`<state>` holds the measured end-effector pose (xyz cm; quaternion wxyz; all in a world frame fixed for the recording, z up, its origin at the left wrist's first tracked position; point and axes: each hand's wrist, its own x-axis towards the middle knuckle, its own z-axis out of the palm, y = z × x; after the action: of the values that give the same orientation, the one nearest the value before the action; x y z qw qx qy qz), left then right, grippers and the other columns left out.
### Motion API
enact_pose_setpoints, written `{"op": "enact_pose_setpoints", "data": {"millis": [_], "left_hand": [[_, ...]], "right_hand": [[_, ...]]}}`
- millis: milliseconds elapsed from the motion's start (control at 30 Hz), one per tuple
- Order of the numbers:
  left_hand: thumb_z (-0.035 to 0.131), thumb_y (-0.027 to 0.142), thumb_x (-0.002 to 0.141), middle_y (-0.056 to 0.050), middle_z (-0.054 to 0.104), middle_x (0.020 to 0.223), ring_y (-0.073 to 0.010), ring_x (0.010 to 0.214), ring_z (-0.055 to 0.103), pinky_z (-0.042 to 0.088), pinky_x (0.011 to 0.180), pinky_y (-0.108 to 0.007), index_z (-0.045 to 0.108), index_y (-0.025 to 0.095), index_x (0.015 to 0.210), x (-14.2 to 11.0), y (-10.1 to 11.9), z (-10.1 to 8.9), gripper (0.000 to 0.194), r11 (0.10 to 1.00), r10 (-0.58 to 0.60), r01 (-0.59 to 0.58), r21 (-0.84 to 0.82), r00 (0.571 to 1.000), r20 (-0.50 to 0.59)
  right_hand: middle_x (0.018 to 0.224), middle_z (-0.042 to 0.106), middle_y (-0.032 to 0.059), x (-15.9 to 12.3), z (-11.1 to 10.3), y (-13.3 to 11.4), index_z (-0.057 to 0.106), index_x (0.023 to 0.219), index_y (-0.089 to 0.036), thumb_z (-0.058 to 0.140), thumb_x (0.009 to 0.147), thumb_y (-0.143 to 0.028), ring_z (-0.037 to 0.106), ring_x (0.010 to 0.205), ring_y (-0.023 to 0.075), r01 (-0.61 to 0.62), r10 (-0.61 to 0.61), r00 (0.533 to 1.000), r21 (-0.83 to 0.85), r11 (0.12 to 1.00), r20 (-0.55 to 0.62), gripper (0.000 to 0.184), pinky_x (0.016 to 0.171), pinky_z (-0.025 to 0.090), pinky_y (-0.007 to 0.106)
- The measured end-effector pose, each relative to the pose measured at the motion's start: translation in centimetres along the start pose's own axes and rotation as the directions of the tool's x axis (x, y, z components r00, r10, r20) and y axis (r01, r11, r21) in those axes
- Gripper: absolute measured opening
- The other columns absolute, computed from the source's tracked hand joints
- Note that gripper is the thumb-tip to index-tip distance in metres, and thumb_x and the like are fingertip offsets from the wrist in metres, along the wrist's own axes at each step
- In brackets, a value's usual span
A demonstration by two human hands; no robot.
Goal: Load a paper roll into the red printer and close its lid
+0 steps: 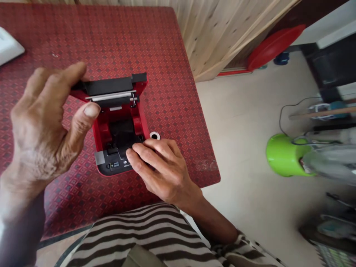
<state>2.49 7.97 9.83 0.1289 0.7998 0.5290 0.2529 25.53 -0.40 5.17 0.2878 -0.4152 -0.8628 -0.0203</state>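
A small red and black receipt printer (121,122) sits on the table with its lid (109,86) raised, showing the roller and the dark paper bay inside. My left hand (44,118) is at the lid's left edge, thumb on the inner side and fingers behind, gripping it. Bent fingers of my right hand (162,170) press on the printer's front right corner, over part of the button panel; its thumb is hidden. Close to the printer's right side is a small white paper roll (155,135) with a dark core, partly behind that hand.
The table (178,100) has a red patterned cover, and its right edge drops to a pale floor. A white object (9,46) is at the far left. On the floor at right are a green bucket (286,155), cables and a red basin (274,46).
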Motion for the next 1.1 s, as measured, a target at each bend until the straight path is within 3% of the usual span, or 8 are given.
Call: {"op": "enact_pose_setpoints", "data": {"millis": [167, 300, 400, 533, 633, 1100], "left_hand": [[0.051, 0.050, 0.099, -0.006, 0.066, 0.134, -0.0322, 0.128, 0.059, 0.039, 0.116, -0.052, 0.060, 0.031, 0.146, -3.5, 0.5, 0.9, 0.051, 0.995, 0.059, -0.061, -0.077, 0.998, -0.021], [0.059, 0.046, 0.095, -0.008, 0.064, 0.138, -0.0370, 0.125, 0.060, 0.041, 0.108, -0.055, 0.052, 0.044, 0.150, -6.4, 0.5, 2.0, 0.056, 0.990, 0.130, -0.130, -0.055, 0.991, -0.003], [0.060, 0.051, 0.093, -0.011, 0.062, 0.139, -0.0392, 0.128, 0.059, 0.041, 0.106, -0.056, 0.045, 0.044, 0.155, -7.5, 0.5, 2.7, 0.064, 0.985, 0.174, -0.173, -0.004, 0.985, 0.024], [0.064, 0.061, 0.088, -0.016, 0.061, 0.140, -0.0418, 0.129, 0.058, 0.041, 0.103, -0.055, 0.044, 0.036, 0.157, -7.8, 0.3, 3.2, 0.076, 0.966, 0.250, -0.252, 0.062, 0.967, 0.039], [0.068, 0.058, 0.086, -0.017, 0.061, 0.141, -0.0414, 0.130, 0.058, 0.042, 0.102, -0.054, 0.044, 0.035, 0.157, -7.9, 0.1, 3.3, 0.079, 0.959, 0.267, -0.269, 0.092, 0.963, 0.036], [0.087, 0.056, 0.067, -0.011, 0.061, 0.144, -0.0439, 0.133, 0.058, 0.044, 0.106, -0.053, 0.043, 0.043, 0.156, -8.4, -0.1, 4.0, 0.100, 0.982, 0.181, -0.183, 0.043, 0.982, 0.043]], "right_hand": [[0.113, 0.078, 0.0045, -0.2, -0.1, -0.1, 0.071, 0.116, -0.013, 0.070, 0.096, -0.024, 0.062, 0.108, 0.0194, -0.021, 0.021, 1.000, 0.006, 1.000, 0.013, 0.023, 0.087, 0.049, 0.038], [0.116, 0.079, 0.0053, -0.2, -0.3, -0.2, 0.071, 0.119, -0.012, 0.070, 0.097, -0.030, 0.062, 0.109, 0.0209, -0.025, 0.025, 0.999, 0.001, 1.000, 0.042, 0.029, 0.090, 0.050, 0.039], [0.116, 0.079, 0.0050, -0.3, -0.3, -0.4, 0.071, 0.120, -0.011, 0.072, 0.095, -0.030, 0.062, 0.109, 0.0214, -0.025, 0.025, 0.999, 0.001, 1.000, 0.046, 0.031, 0.091, 0.050, 0.038], [0.116, 0.079, 0.0057, -0.3, -0.3, -0.5, 0.072, 0.118, -0.012, 0.072, 0.096, -0.029, 0.062, 0.109, 0.0215, -0.033, 0.034, 0.999, -0.006, 0.999, 0.038, 0.028, 0.091, 0.050, 0.039], [0.116, 0.079, 0.0062, -0.4, -0.5, -0.5, 0.072, 0.117, -0.014, 0.068, 0.098, -0.030, 0.062, 0.109, 0.0210, -0.045, 0.046, 0.998, -0.032, 0.998, 0.047, 0.025, 0.091, 0.050, 0.039], [0.118, 0.079, 0.0081, -1.6, -0.2, -1.0, 0.071, 0.118, -0.015, 0.071, 0.095, -0.029, 0.066, 0.105, 0.0240, -0.129, 0.128, 0.992, -0.064, 0.990, -0.016, 0.027, 0.088, 0.050, 0.042]]}}
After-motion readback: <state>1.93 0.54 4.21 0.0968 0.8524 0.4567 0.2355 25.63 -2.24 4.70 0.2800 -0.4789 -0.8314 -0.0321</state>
